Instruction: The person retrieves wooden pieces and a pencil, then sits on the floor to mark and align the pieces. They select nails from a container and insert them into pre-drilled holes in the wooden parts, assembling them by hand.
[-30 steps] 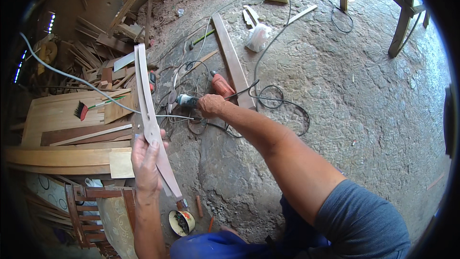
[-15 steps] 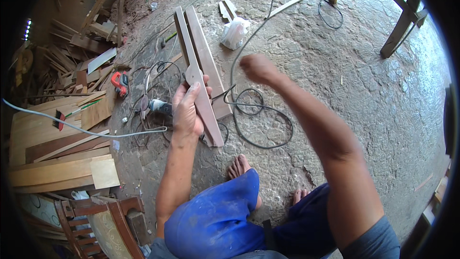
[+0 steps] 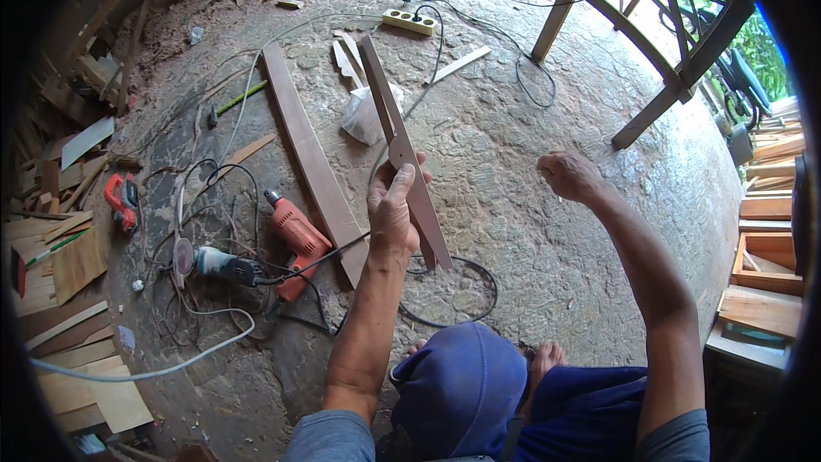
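Observation:
My left hand [image 3: 395, 205] is closed around a long reddish-brown wooden piece [image 3: 426, 216], thumb pressed on its face. The piece has a rounded bump near the middle and slants up and away from me; its upper part looks split into two narrow lengths, or two pieces lie together. Off to the right, my right hand [image 3: 571, 176] hangs in the air with fingers curled; anything inside is hidden. On the ground left of the held piece lies a long wooden board [image 3: 310, 152]. A red drill [image 3: 299, 244] rests against its near end.
A blue-and-grey power tool [image 3: 224, 266] and tangled cords lie left of the drill. Beyond are a red tool [image 3: 122, 203], a plastic bag [image 3: 363, 120] and a power strip [image 3: 409, 22]. A wooden frame [image 3: 657, 111] stands at far right; scrap wood [image 3: 81, 265] is piled left.
The view has swung right, bringing the drill into sight. The held piece now stands apart from the board on the ground. My right hand stays off to the right, fingers curled.

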A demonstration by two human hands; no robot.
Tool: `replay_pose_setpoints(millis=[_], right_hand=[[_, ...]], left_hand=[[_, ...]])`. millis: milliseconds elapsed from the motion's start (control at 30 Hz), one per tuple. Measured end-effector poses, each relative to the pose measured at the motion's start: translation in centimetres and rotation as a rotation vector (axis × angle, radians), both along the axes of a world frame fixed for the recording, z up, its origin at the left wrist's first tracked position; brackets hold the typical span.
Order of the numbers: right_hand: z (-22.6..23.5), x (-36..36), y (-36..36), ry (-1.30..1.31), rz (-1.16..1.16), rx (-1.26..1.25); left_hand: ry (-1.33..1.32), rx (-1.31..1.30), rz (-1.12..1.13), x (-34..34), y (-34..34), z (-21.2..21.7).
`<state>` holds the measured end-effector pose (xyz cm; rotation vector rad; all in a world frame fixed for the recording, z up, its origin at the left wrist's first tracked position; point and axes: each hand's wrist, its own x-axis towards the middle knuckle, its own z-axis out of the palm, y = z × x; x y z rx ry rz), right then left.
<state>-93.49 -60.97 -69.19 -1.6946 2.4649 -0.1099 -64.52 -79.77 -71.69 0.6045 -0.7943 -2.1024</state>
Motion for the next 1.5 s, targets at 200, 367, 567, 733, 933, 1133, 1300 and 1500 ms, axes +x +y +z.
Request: replay_pose_setpoints(millis=[200, 367, 567, 733, 933, 1133, 1300, 1500], right_hand=[[-0.8, -2.4, -10.2, 0.078, 0.314, 0.265], [-5.9, -4.6, -20.6, 0.074, 0.436, 0.252], [-13.9, -5.6, -25.8, -0.049, 0.442, 0.142], [-18.8, -7.3, -26.7, -0.062, 0.409, 0.119], [-21.0, -9.0, -28.4, -0.206, 0.522, 0.009], [-20.3, -9.4, -28.1, -0.091, 0.696, -0.002], [-13.3, -2.6, -33.0, -0.456, 0.623, -0.213], [9.7, 13.7, -36.9, -1.049, 0.841, -1.010]], left_hand=[[-0.012, 0.080, 0.045, 5.4, -0.6, -0.9], [-0.122, -0.038, 0.173, 12.1, -1.2, -0.4], [-0.220, -0.093, 0.296, 15.1, -1.6, 1.5], [-0.260, -0.137, 0.355, 13.6, -2.3, 5.6], [-0.414, -0.281, 0.413, 10.3, -2.1, 11.8], [-0.501, -0.392, 0.506, 6.9, -1.0, 17.1], [-0.557, -0.500, 0.618, 5.7, -0.4, 20.5], [-0.473, -0.563, 0.754, 6.1, -0.7, 23.4]])
